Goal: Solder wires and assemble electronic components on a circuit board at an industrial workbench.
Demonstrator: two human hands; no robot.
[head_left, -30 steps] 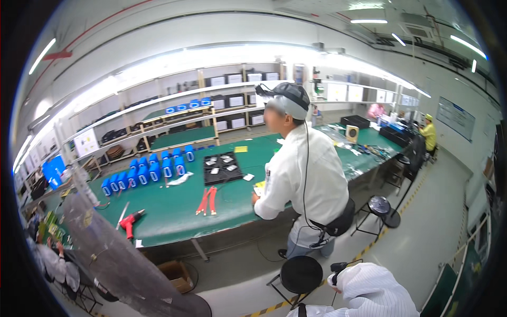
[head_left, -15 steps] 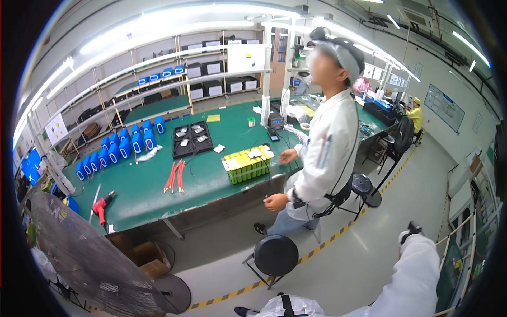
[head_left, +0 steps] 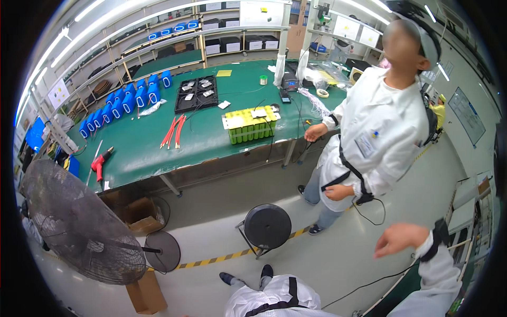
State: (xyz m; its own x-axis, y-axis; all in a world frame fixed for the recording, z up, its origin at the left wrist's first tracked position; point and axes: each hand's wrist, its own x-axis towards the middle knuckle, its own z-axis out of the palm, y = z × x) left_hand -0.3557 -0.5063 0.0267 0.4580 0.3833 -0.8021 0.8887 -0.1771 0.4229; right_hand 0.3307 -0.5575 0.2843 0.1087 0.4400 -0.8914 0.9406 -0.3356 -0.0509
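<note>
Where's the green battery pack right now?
In the head view, the pack sits above centre on the table near its front edge, right of the red strips.

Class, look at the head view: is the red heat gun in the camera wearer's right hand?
No, the red heat gun lies on the green bench, well away from the right hand.
</note>
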